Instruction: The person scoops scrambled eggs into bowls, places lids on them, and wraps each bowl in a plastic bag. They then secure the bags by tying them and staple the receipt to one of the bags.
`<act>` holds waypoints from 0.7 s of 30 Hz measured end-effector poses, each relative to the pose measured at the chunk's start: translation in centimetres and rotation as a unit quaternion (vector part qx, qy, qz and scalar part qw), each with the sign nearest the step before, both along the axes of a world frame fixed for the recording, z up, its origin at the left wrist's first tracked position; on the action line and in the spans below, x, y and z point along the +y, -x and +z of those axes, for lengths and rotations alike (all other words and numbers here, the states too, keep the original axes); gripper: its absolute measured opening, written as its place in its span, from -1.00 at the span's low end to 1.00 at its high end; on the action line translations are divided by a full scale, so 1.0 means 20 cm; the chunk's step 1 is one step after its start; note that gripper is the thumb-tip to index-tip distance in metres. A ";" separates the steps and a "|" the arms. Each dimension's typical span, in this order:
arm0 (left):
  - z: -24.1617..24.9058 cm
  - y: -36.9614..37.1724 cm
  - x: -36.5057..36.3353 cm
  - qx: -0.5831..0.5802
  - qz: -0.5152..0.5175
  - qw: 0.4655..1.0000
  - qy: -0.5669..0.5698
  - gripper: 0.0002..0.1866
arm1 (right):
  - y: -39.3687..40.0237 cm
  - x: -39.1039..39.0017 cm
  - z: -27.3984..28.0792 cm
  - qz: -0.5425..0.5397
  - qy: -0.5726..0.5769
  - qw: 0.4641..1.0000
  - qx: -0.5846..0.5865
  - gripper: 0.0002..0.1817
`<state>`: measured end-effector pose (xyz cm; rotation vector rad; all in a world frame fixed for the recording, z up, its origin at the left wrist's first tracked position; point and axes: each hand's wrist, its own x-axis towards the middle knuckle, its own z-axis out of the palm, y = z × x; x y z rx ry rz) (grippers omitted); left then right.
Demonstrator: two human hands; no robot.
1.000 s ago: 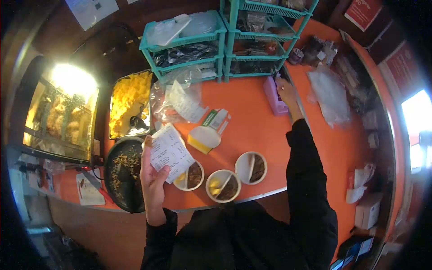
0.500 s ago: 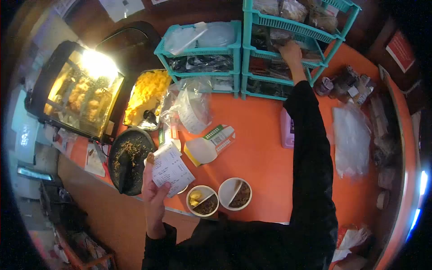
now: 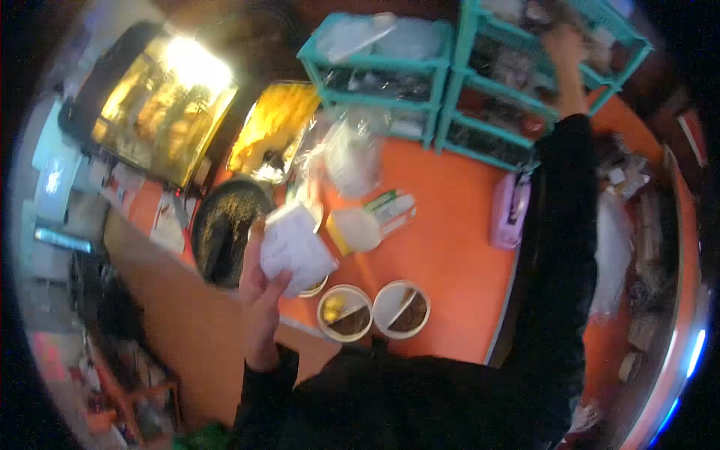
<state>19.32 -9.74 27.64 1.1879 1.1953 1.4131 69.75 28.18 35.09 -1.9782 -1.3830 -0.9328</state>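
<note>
A small takeaway kitchen or food stall, as it seems.
On the orange counter (image 3: 457, 217), a lit glass food warmer (image 3: 161, 116) stands at the left end, and near it lies a metal tray (image 3: 251, 166) of yellow food. Divided round bowls (image 3: 388, 306), partly filled, are at the near edge; behind them is an open paper food carton (image 3: 356, 231). Turquoise basket racks (image 3: 441, 67) holding plastic-wrapped supplies stand along the far edge.

Orange table (image 3: 457, 187), brown floor (image 3: 169, 281) lower left, dark wall (image 3: 426, 7) behind, low turquoise rack (image 3: 438, 90), glaring lamp (image 3: 196, 64), bluish light (image 3: 698, 356) far right
</note>
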 end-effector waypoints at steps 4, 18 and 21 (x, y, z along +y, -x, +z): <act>0.07 0.08 -0.02 0.035 0.038 0.999 -0.014 -0.26 | 0.09 -0.08 0.10 0.033 0.038 0.998 0.038 -0.57; 0.18 0.24 -0.17 -0.017 -0.040 0.999 -0.025 -0.14 | -0.08 0.24 0.06 0.139 -0.134 0.977 -0.092 -0.57; 0.22 0.28 -0.21 -0.018 -0.073 0.997 -0.029 -0.17 | -0.01 0.17 0.10 0.165 -0.249 0.954 -0.027 -0.63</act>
